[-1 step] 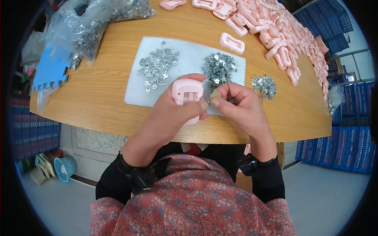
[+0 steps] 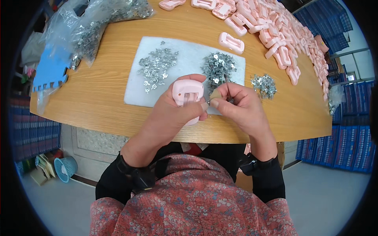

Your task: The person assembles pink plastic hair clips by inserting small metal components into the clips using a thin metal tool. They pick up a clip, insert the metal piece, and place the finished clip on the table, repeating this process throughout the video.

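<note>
My left hand (image 2: 167, 108) is closed around a pink plastic casing (image 2: 188, 86) with a rectangular opening in its face, its thumb lying across the casing's right side. Close beside it, my right hand (image 2: 242, 103) pinches a tiny metal part (image 2: 209, 102) at the casing's edge; most of that part is hidden by the fingertips. A beige covering (image 2: 215, 94) wraps one right fingertip. Beneath and beyond both hands lies a white foam sheet (image 2: 189, 45). It carries a spread of flat metal clips (image 2: 157, 65) on the left and a denser heap of metal pieces (image 2: 218, 67) on the right.
A smaller metal pile (image 2: 264, 85) sits on the wooden table (image 2: 106, 78) right of the sheet. Many pink casings (image 2: 271, 33) are heaped at the far right, with a single casing (image 2: 231, 43) nearer. Plastic bags of metal parts (image 2: 92, 35) and a blue foam mat (image 2: 51, 69) occupy the far left.
</note>
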A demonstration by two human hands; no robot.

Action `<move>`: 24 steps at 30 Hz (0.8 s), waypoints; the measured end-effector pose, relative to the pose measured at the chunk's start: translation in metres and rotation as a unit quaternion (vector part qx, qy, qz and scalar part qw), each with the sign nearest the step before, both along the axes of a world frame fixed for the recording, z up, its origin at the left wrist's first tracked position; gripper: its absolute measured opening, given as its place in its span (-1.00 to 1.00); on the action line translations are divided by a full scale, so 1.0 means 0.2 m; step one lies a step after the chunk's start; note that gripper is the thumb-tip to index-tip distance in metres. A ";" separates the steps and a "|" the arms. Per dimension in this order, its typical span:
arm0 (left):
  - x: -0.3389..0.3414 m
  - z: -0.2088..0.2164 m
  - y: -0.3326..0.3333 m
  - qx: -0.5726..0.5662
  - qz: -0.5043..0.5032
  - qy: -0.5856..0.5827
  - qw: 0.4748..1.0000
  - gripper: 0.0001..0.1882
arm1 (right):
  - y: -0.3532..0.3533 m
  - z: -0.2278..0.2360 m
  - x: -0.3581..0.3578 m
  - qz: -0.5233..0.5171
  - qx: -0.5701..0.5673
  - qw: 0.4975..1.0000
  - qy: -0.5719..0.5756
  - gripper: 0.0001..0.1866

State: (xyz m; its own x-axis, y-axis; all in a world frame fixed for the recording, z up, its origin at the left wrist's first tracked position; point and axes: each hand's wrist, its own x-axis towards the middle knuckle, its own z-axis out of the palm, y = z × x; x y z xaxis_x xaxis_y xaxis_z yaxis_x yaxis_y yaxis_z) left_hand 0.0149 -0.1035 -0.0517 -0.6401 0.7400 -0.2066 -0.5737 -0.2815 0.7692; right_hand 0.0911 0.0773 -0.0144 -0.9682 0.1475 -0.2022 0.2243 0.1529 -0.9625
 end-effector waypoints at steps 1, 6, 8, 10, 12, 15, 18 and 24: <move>0.00 0.00 0.00 -0.009 -0.005 0.030 1.000 -0.45 | 0.01 -0.01 0.00 -0.001 -0.016 1.000 -0.011 -0.86; -0.01 -0.03 -0.01 0.059 -0.068 -0.146 0.985 -0.45 | -0.05 0.01 0.00 -0.033 0.060 0.994 0.089 -0.88; -0.01 -0.03 -0.01 0.071 -0.083 -0.173 0.979 -0.41 | -0.07 0.00 0.00 -0.015 0.119 0.986 0.116 -0.88; 0.01 -0.02 -0.01 0.063 -0.085 -0.190 0.976 -0.41 | -0.07 -0.01 -0.01 0.008 0.191 0.972 0.134 -0.89; 0.01 -0.03 -0.01 0.062 -0.089 -0.187 0.976 -0.42 | -0.08 0.00 -0.01 0.017 0.247 0.958 0.144 -0.89; 0.02 0.00 -0.01 0.042 -0.089 -0.180 0.979 -0.45 | -0.10 -0.01 -0.01 0.027 0.347 0.918 0.189 -0.88; 0.02 0.01 0.00 0.017 -0.079 -0.179 0.980 -0.47 | -0.12 -0.02 0.00 0.036 0.434 0.869 0.235 -0.87; 0.01 -0.04 -0.01 0.021 -0.081 -0.174 0.981 -0.43 | -0.10 -0.04 0.03 -0.002 0.369 0.907 0.204 -0.87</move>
